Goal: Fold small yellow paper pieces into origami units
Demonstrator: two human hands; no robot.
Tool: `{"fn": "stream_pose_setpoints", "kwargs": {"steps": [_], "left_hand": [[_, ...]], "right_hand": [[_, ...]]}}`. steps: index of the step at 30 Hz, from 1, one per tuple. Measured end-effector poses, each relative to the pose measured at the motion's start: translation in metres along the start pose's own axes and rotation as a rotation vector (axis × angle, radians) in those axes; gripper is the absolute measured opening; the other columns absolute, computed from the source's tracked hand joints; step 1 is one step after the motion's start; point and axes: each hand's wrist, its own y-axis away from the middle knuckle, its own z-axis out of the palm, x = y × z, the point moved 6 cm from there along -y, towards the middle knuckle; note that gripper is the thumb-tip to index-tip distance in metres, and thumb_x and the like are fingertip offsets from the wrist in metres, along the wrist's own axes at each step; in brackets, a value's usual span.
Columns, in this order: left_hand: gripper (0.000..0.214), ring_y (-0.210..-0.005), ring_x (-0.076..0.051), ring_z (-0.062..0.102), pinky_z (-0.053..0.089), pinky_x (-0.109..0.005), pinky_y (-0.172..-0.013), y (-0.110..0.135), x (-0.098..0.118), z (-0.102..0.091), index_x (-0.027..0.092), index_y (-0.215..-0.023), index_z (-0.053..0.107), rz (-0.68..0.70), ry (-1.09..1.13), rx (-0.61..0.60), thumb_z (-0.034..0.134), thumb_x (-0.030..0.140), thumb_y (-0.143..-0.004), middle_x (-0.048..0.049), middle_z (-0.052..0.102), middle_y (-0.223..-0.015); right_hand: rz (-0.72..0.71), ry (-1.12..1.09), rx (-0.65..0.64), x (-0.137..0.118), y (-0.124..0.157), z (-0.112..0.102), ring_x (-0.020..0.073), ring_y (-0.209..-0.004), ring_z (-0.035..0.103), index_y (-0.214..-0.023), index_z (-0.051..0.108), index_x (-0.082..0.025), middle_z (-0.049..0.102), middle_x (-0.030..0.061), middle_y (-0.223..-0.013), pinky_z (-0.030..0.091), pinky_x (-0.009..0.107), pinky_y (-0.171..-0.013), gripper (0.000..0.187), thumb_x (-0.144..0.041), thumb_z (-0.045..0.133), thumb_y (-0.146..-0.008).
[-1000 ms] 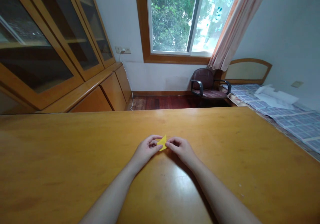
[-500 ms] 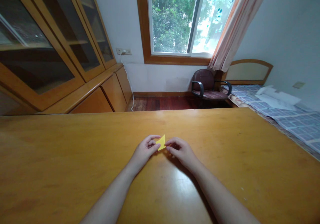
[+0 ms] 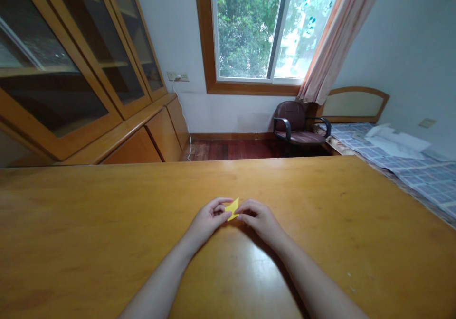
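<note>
**Small folded paper, pinched at both ends**

My left hand [image 3: 208,220] and right hand [image 3: 261,220] meet near the middle of the table [image 3: 107,233]. Each grip is closed, thumb against fingertips, on one end of a small yellow paper [image 3: 233,208] held low over the wood. I cannot tell whether it touches. I judge it feather-light, thin and easily creased or torn, so it is best held lightly at its folded edges. Wide table surface stretches on both sides, and the far edge is well apart from my hands.
</note>
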Motion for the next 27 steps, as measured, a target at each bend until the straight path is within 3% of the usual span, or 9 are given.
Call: {"fn": "stream_pose_setpoints", "kwargs": {"steps": [13, 27], "left_hand": [[0.049, -0.070, -0.013, 0.056, 0.042, -0.025, -0.070, 0.0013, 0.0006, -0.0018, 0.015, -0.116, 0.063, 0.011, 0.089, 0.013, 0.075, 0.032, -0.071, 0.0027, 0.058, -0.072], [0.042, -0.072, -0.014, 0.056, 0.041, -0.025, -0.071, 0.0025, 0.0009, 0.0004, 0.016, -0.112, 0.065, 0.024, 0.009, 0.005, 0.072, 0.034, -0.075, 0.0022, 0.060, -0.073]], "right_hand": [[-0.029, 0.004, 0.046, -0.0078, -0.0001, -0.0047, 0.0184, -0.080, 0.064, -0.080, 0.076, -0.023, 0.071, 0.0032, -0.082, 0.049, 0.031, -0.078, 0.003, -0.023, 0.074, -0.078], [-0.027, 0.049, 0.030, -0.0010, -0.0005, -0.0046, 0.0184, -0.084, 0.063, -0.082, 0.074, -0.023, 0.071, 0.0027, -0.085, 0.047, 0.032, -0.082, 0.006, -0.021, 0.068, -0.082]]}}
